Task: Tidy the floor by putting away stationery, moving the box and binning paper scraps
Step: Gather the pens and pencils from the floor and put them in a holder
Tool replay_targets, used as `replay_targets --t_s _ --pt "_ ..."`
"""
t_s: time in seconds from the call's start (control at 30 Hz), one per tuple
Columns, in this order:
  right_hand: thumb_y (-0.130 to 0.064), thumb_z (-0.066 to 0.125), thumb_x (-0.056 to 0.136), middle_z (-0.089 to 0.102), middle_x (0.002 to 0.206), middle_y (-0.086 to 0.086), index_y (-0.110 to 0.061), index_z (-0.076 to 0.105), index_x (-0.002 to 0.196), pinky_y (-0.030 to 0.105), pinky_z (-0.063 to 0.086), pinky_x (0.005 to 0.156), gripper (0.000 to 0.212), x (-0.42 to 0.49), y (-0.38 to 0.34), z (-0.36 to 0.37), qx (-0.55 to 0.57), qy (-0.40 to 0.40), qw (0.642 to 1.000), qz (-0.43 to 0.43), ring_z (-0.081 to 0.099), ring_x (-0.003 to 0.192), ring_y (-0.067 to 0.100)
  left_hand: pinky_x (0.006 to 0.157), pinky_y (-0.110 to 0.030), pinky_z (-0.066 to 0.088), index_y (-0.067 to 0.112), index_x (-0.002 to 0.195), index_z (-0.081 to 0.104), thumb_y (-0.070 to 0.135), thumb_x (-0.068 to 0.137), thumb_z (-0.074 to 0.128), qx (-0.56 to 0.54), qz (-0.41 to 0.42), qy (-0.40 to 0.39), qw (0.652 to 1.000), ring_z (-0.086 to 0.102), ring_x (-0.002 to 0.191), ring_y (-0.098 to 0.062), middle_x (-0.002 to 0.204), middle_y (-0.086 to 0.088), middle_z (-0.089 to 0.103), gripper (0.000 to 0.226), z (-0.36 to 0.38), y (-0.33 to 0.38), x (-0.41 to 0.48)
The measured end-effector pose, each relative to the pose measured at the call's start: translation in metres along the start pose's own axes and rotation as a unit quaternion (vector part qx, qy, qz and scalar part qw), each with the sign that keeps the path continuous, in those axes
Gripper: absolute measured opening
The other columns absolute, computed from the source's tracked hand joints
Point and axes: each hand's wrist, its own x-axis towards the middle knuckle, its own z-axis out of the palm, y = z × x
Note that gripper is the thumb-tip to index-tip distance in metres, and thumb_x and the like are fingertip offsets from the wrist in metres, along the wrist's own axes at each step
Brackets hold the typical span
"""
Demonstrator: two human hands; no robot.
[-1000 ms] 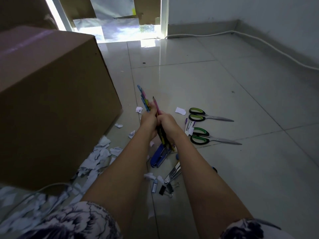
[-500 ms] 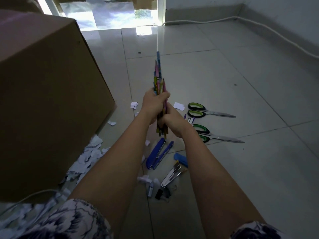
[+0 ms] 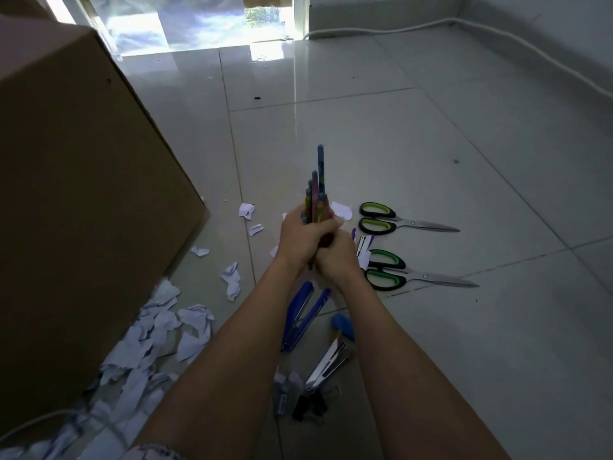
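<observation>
Both hands, left hand (image 3: pixel 300 240) and right hand (image 3: pixel 335 257), clasp a bundle of coloured pencils (image 3: pixel 316 194) upright above the grey tiled floor (image 3: pixel 464 161). To do it well, level the ends, then keep one firm grip before reaching for the green-handled scissors (image 3: pixel 381 218)

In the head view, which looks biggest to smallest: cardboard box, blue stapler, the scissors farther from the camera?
1. cardboard box, far the largest, though nearest the camera.
2 and 3. blue stapler and farther scissors: look alike, unranked.
</observation>
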Motion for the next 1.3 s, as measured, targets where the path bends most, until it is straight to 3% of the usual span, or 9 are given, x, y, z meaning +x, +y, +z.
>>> replay_targets --t_s 0.3,0.53,0.67,0.77,0.87,0.97,1.07,1.17,1.3 --pt "0.000 0.056 0.083 0.067 0.090 0.008 -0.005 0.066 0.105 0.033 0.053 0.071 0.024 0.000 0.013 0.013 0.025 0.071 0.997 -0.005 0.064 0.087 0.022 0.080 -0.026 0.053 0.012 0.078 0.064 -0.007 0.071 0.073 0.005 -0.026 -0.005 1.000 0.062 0.073 -0.010 0.076 -0.001 0.065 0.022 -0.002 -0.012 0.000" --pt "-0.003 0.052 0.090 0.062 0.094 0.002 -0.007 0.061 0.116 0.027 0.051 0.073 0.028 -0.004 0.015 0.018 0.062 0.083 0.995 0.005 0.058 0.088 0.016 0.077 -0.026 0.052 0.011 0.079 0.063 -0.005 0.072 0.073 0.040 -0.018 -0.021 0.999 0.060 0.074 -0.012 0.074 -0.002 0.062 0.019 -0.003 -0.013 -0.003" --pt "-0.005 0.047 0.093 0.066 0.099 0.008 -0.011 0.060 0.119 0.044 0.055 0.086 0.030 -0.009 0.023 0.021 0.051 0.067 0.996 0.021 0.062 0.094 0.026 0.082 -0.029 0.052 0.006 0.092 0.064 0.003 0.074 0.074 0.028 -0.070 -0.027 0.997 0.062 0.080 -0.014 0.080 -0.002 0.065 0.021 -0.004 -0.023 -0.011" --pt "-0.006 0.046 0.094 0.066 0.098 0.007 -0.013 0.056 0.126 0.034 0.056 0.078 0.035 -0.010 0.012 0.018 0.044 0.067 0.997 -0.009 0.062 0.091 0.022 0.078 -0.028 0.051 0.003 0.093 0.066 0.011 0.079 0.072 0.031 -0.054 -0.013 0.998 0.062 0.080 -0.016 0.079 -0.005 0.065 0.017 0.000 -0.013 -0.012" --pt "-0.005 0.044 0.094 0.059 0.081 0.003 0.000 0.058 0.117 0.009 0.044 0.049 0.026 -0.008 -0.012 0.009 -0.041 0.034 0.998 -0.016 0.055 0.070 0.013 0.076 -0.030 0.054 0.009 0.084 0.066 0.016 0.080 0.071 0.039 -0.029 0.025 0.998 0.062 0.077 -0.016 0.077 -0.005 0.064 0.009 -0.001 0.006 -0.006" --pt "-0.003 0.058 0.085 0.060 0.088 0.008 0.004 0.052 0.117 0.022 0.047 0.053 0.033 -0.011 -0.040 -0.002 -0.102 -0.069 0.992 0.016 0.060 0.081 0.023 0.063 -0.024 0.055 0.015 0.074 0.059 0.013 0.082 0.066 0.035 -0.019 0.106 0.994 0.062 0.059 -0.007 0.069 -0.002 0.061 0.011 -0.010 0.024 -0.004" --pt "-0.017 0.078 0.073 0.056 0.095 0.011 -0.001 0.057 0.093 0.032 0.048 0.066 0.034 -0.026 -0.054 -0.009 -0.264 -0.153 0.949 0.073 0.054 0.079 0.021 0.060 -0.029 0.055 0.008 0.083 0.058 0.008 0.083 0.062 0.040 -0.057 0.179 0.981 0.059 0.055 -0.015 0.069 -0.005 0.060 0.005 -0.030 0.028 -0.008" --pt "-0.022 0.081 0.072 0.065 0.084 0.011 -0.005 0.060 0.080 0.032 0.052 0.067 0.029 -0.046 -0.046 -0.005 -0.335 -0.232 0.902 0.146 0.060 0.071 0.022 0.065 -0.035 0.061 -0.003 0.094 0.059 0.009 0.069 0.066 0.132 -0.152 0.179 0.963 0.067 0.065 -0.027 0.080 -0.015 0.066 0.029 -0.054 0.016 -0.017" --pt "-0.023 0.072 0.083 0.068 0.111 0.011 -0.003 0.068 0.104 0.034 0.053 0.088 0.030 -0.086 -0.020 0.002 -0.419 -0.361 0.788 0.271 0.066 0.097 0.023 0.069 -0.033 0.054 0.002 0.092 0.053 0.007 0.078 0.064 0.263 -0.243 0.058 0.932 0.061 0.077 -0.025 0.079 -0.012 0.055 0.018 -0.071 -0.004 -0.051"
